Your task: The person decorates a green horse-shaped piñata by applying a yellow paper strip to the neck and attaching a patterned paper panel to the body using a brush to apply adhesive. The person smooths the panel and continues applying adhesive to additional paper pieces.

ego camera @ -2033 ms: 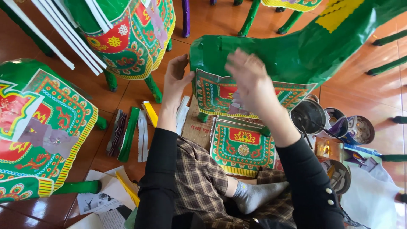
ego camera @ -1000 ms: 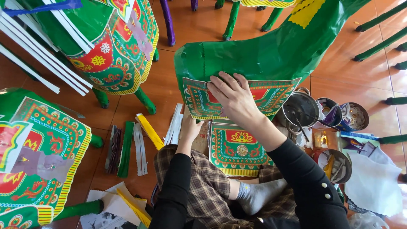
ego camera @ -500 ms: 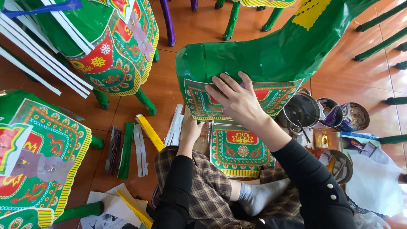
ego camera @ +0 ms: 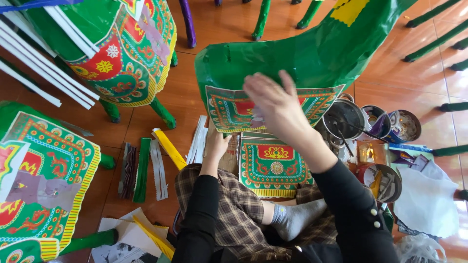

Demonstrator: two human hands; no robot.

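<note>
The printed panel is lying flat against the side of the green paper animal, w/ the right hand spread open over it, fingers splayed, palm pressing down. It is gripping nothing; prob. flattening the sheet so it is sitting flush on the curved flank. The animal is standing on the floor right in front of the seated person, close enough for the arm to be reaching it w/o stretching.

The left hand is resting lower, by the knee, just beside a second panel lying on the lap; fingers are hidden, so can't tell if it is holding anything.

Paper strips are lying to the left on the floor, within reach. A pot w/ a stick in it and some tins are sitting on the right, near the working hand. Two finished animals are standing at the left, apart from the work.
</note>
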